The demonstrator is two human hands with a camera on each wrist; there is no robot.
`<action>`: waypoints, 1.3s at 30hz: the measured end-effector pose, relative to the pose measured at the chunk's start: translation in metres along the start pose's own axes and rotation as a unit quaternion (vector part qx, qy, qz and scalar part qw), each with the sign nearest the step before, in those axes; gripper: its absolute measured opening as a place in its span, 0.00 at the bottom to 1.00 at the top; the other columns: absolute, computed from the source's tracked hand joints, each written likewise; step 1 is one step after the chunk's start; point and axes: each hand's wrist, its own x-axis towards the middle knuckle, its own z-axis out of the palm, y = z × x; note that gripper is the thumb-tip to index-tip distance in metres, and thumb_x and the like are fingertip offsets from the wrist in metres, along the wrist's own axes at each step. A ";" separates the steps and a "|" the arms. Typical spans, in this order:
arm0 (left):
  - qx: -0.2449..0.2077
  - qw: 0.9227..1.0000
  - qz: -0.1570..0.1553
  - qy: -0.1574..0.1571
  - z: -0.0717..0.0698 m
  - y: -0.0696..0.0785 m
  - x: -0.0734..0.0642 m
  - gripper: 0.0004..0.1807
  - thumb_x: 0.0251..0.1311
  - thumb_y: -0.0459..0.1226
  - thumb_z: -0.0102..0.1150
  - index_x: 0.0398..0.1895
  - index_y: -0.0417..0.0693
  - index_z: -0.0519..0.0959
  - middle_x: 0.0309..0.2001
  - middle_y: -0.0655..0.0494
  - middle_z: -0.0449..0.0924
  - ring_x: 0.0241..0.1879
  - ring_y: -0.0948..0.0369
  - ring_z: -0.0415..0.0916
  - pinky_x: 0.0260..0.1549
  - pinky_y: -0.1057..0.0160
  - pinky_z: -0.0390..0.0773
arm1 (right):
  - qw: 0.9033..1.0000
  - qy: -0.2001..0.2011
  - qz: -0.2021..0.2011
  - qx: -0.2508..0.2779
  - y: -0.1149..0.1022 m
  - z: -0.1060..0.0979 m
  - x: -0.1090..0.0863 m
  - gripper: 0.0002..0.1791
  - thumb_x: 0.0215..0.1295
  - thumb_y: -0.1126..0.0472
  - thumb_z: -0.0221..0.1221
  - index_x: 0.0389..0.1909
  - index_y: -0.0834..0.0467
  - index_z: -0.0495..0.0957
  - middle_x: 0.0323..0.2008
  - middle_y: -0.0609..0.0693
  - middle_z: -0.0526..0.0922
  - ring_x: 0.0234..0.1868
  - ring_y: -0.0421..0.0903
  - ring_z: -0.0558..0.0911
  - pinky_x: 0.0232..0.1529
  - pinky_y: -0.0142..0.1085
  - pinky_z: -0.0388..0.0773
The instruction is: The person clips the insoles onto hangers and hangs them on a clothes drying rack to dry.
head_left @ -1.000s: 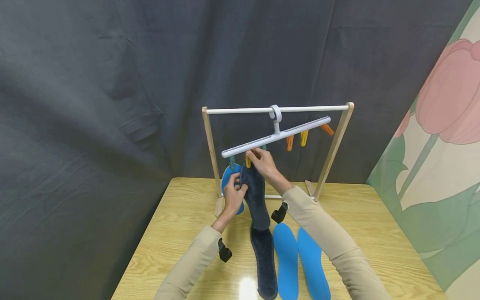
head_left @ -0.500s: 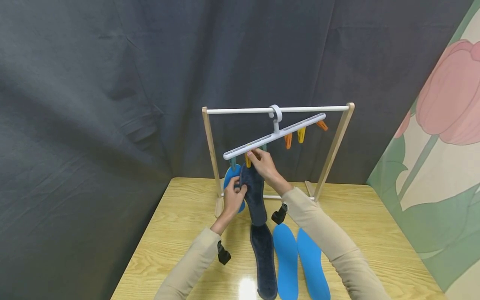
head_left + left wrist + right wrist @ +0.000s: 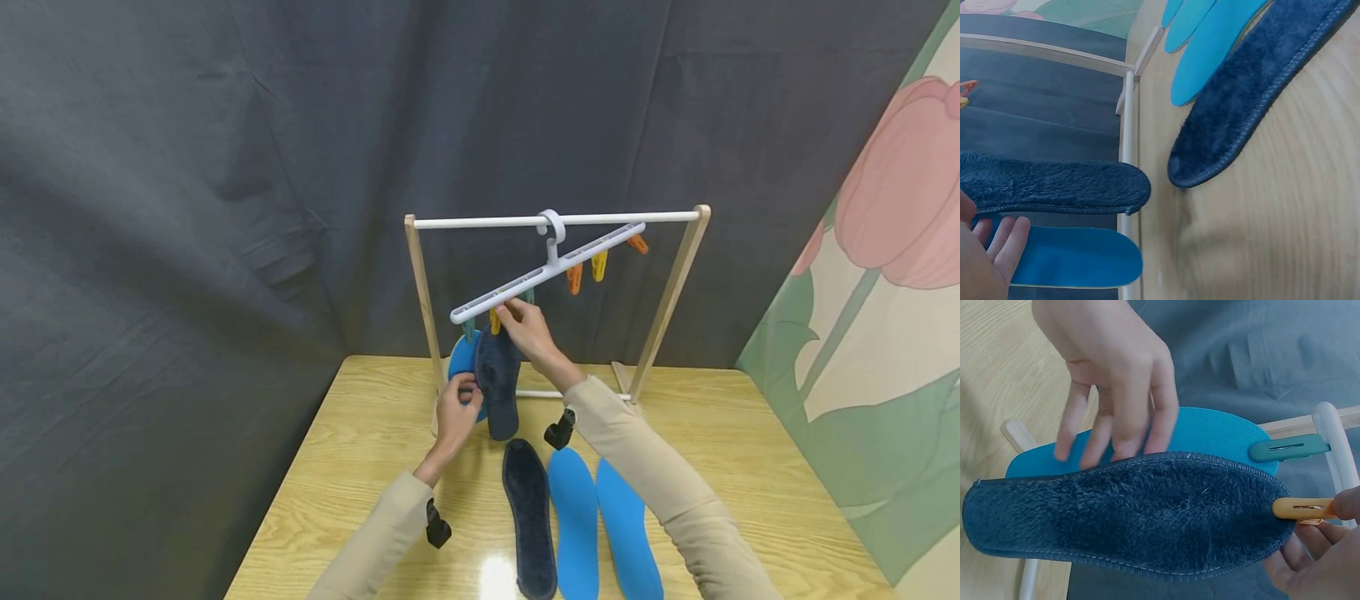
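My right hand pinches a yellow clip between thumb and fingers. That clip bites the upper end of a dark, fuzzy insole, which hangs below the tilted white hanger. Beside the insole's left edge is my left hand, its fingers loosely bent and holding nothing. Behind those fingers a blue insole hangs from a green clip at the hanger's low end. In the right wrist view the left fingertips overlap the blue insole near the dark one's edge.
A wooden rack with a white bar carries the hanger. Orange clips and another yellow clip dangle from its raised right side. On the table lie a second dark insole and two blue insoles.
My left hand has let go of the dark insole and shifted down and left. The insole now hangs straighter, its lower end swung left. The hanger's right end has swung slightly inward.
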 end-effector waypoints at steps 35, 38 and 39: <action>0.178 0.968 0.020 -0.175 0.023 -0.029 -0.057 0.09 0.60 0.29 0.63 0.43 0.35 0.81 0.34 0.45 0.81 0.26 0.58 0.76 0.23 0.62 0.75 | 0.999 0.024 -0.017 -0.041 0.005 -0.008 -0.005 0.20 0.75 0.59 0.54 0.61 0.66 0.77 0.54 0.62 0.82 0.57 0.57 0.78 0.59 0.49 0.74; 0.187 0.960 -0.004 -0.211 0.024 -0.034 -0.061 0.14 0.62 0.31 0.62 0.49 0.33 0.79 0.40 0.40 0.78 0.33 0.53 0.76 0.26 0.60 0.74 | 0.998 0.026 -0.023 -0.045 0.006 -0.010 -0.005 0.19 0.75 0.59 0.54 0.60 0.66 0.77 0.53 0.62 0.82 0.56 0.57 0.79 0.58 0.49 0.75; 0.191 0.957 -0.008 -0.218 0.024 -0.035 -0.062 0.15 0.63 0.31 0.62 0.51 0.32 0.79 0.42 0.39 0.77 0.35 0.51 0.76 0.27 0.59 0.74 | 0.998 0.026 -0.025 -0.046 0.006 -0.010 -0.005 0.19 0.75 0.59 0.55 0.60 0.65 0.77 0.54 0.62 0.82 0.56 0.57 0.79 0.58 0.49 0.75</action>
